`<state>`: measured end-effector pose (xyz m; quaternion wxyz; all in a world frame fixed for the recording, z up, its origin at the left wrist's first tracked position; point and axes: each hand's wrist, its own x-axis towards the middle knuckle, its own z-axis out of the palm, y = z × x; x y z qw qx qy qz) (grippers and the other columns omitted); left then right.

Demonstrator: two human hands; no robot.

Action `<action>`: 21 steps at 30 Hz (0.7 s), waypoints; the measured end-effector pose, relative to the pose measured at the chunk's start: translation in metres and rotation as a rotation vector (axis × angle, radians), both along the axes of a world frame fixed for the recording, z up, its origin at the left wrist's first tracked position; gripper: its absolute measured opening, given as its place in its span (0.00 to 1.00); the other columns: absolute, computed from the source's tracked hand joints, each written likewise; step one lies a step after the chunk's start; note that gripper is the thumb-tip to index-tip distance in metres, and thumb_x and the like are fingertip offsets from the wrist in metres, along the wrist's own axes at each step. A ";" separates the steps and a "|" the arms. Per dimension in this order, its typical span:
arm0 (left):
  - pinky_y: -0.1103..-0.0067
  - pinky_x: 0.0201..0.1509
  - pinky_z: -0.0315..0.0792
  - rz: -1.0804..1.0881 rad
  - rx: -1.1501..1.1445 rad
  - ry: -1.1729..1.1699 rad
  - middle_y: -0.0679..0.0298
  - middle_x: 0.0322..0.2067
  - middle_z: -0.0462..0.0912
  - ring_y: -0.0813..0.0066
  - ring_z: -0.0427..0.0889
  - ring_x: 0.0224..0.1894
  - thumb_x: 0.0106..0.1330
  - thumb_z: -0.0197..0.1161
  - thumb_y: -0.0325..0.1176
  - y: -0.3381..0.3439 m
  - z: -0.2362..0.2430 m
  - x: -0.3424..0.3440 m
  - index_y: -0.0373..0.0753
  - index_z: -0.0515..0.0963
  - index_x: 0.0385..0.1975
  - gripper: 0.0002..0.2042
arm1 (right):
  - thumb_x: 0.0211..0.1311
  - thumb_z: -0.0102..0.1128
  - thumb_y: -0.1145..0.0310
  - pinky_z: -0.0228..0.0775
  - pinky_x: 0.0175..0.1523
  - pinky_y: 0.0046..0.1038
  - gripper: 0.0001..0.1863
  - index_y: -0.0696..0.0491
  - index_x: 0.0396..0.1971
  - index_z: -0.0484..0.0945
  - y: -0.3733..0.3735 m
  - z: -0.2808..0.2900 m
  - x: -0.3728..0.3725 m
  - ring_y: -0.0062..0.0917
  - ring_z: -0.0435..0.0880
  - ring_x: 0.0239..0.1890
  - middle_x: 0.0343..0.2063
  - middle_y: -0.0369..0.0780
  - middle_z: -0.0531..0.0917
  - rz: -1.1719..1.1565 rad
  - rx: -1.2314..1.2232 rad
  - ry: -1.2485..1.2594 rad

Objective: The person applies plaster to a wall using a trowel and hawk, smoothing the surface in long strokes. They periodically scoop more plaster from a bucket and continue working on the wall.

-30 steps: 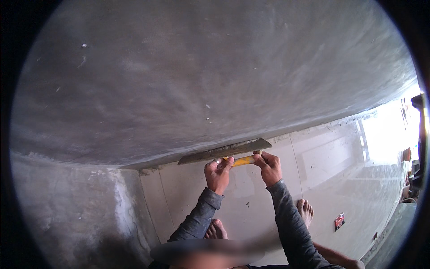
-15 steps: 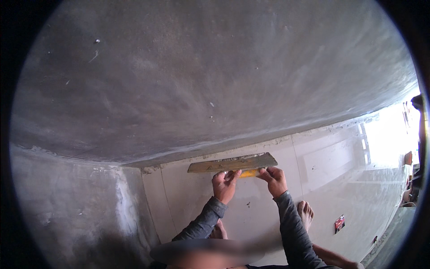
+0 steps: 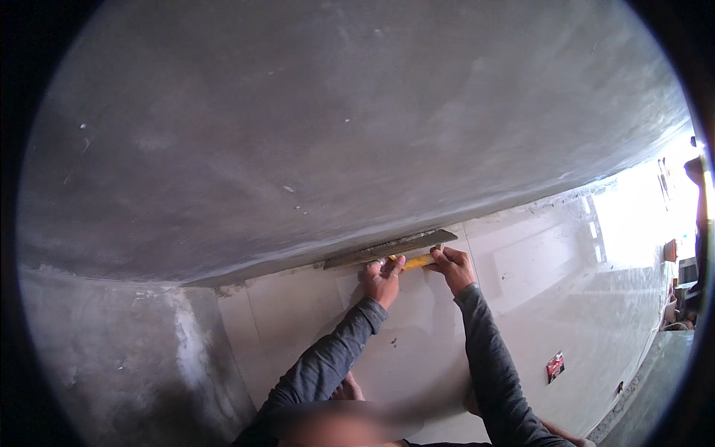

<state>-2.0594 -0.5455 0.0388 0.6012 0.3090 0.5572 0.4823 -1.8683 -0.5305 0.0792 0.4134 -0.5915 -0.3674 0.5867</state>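
Observation:
Both my hands grip a plastering trowel [image 3: 393,249] with a long, narrow blade and a yellow handle. My left hand [image 3: 381,282] is closed at the left end of the handle, thumb and fingers pinching it. At the handle's right end my right hand [image 3: 455,270] is closed the same way. The blade lies along the foot of the grey plastered wall [image 3: 357,112], its right end a little farther away than its left. Its far edge appears to meet the wall; exact contact is hard to make out.
A second rough wall [image 3: 126,343] with a pale streak rises on the left. Light, smooth tiles [image 3: 432,350] cover the floor, with a small red packet [image 3: 555,366] lying to the right. My bare foot [image 3: 348,387] shows below my left arm. Bright light and clutter fill the far right.
Both hands have pushed the trowel away from me, up to the wall's base, and its blade shows narrower and more tilted. My view has shifted slightly, and my right foot is now mostly hidden.

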 end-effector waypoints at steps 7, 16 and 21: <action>0.82 0.41 0.78 0.069 0.114 -0.141 0.66 0.29 0.88 0.82 0.85 0.33 0.69 0.71 0.36 -0.004 0.027 -0.001 0.30 0.86 0.36 0.13 | 0.76 0.58 0.65 0.84 0.53 0.29 0.17 0.68 0.44 0.81 0.000 0.030 0.013 0.25 0.87 0.41 0.36 0.42 0.85 0.083 0.048 -0.154; 0.80 0.43 0.79 0.025 0.047 0.072 0.64 0.32 0.89 0.81 0.85 0.34 0.67 0.73 0.35 -0.019 0.005 0.014 0.29 0.84 0.37 0.13 | 0.77 0.58 0.63 0.82 0.56 0.28 0.18 0.66 0.46 0.82 -0.021 0.010 0.021 0.23 0.86 0.45 0.40 0.40 0.85 0.054 0.019 -0.027; 0.80 0.41 0.79 0.017 0.011 0.072 0.63 0.33 0.89 0.81 0.84 0.35 0.68 0.72 0.35 0.000 -0.015 0.018 0.30 0.84 0.37 0.12 | 0.77 0.57 0.63 0.82 0.56 0.29 0.19 0.67 0.50 0.81 -0.005 -0.011 0.026 0.25 0.86 0.47 0.43 0.42 0.85 0.041 -0.017 0.002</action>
